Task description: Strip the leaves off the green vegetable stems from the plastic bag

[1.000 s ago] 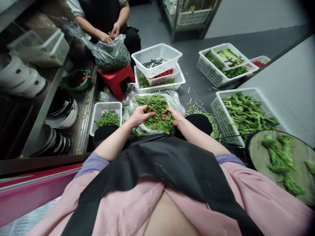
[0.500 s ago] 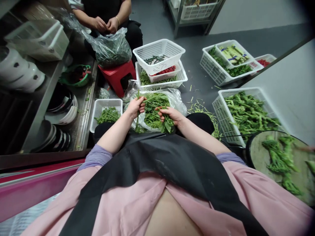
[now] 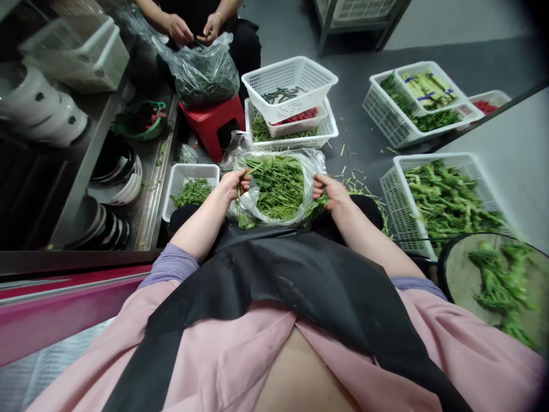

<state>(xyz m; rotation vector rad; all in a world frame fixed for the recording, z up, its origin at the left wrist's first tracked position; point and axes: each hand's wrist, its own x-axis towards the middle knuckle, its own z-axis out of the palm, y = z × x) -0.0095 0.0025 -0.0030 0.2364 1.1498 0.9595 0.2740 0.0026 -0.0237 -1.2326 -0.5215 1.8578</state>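
Observation:
Between my knees lies a clear plastic bag [image 3: 254, 201], its mouth spread wide around a heap of leafy green stems [image 3: 281, 186]. My left hand [image 3: 235, 184] is closed on a few green stems at the bag's left edge, and their leaves hang down below it. Over the right edge, my right hand [image 3: 332, 191] has its fingers curled around some leafy greens [image 3: 316, 205]. Beside my left wrist stands a small white basket [image 3: 170, 197] holding picked greens [image 3: 191, 192].
Ahead are stacked white baskets [image 3: 295, 103] and a red stool [image 3: 213, 123] bearing a bag of greens. A co-worker's hands [image 3: 195, 30] are behind it. A basket of green stalks [image 3: 450, 197] and a round board [image 3: 463, 297] stand right; a metal shelf [image 3: 148, 200] is left.
My right hand has moved right with its greens, from over the heap to the bag's right edge. My left hand stays near the left edge. The co-worker's hands have moved apart. The view has shifted slightly.

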